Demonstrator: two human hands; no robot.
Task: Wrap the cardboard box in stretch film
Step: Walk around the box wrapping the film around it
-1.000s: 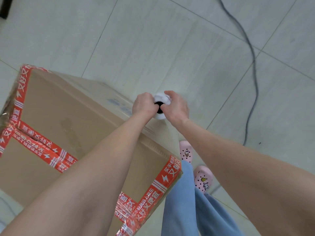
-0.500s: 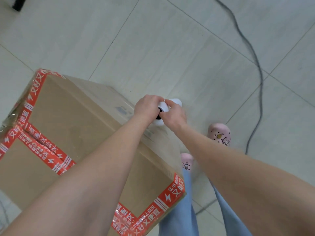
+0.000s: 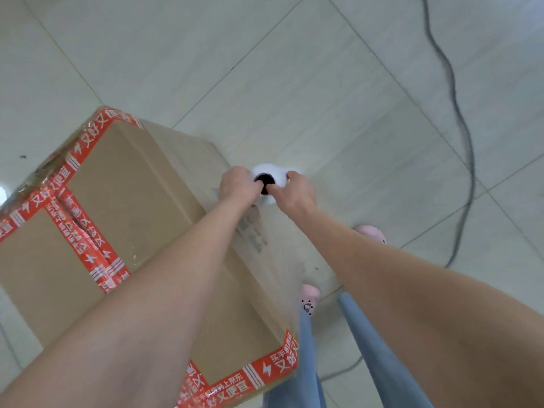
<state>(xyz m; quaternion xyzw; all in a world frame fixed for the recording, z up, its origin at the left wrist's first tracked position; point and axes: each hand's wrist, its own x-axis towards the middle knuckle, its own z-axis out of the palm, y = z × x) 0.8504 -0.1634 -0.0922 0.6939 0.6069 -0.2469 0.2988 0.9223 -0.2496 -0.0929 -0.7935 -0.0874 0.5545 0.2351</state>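
Beside the far right side of the cardboard box (image 3: pixel 141 201), which stands on the floor (image 3: pixel 323 83) at the left, we hold the roll of stretch film (image 3: pixel 278 175) upright with both hands. The left hand (image 3: pixel 240 187) and the right hand (image 3: pixel 294 193) are each curled around its top end, with both arms stretched forward and down. We judge that we are leading the film around the box sides, and the next move calls for going round the far corner with the film tight.

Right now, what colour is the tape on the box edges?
The tape is red with white print; the head view shows it.
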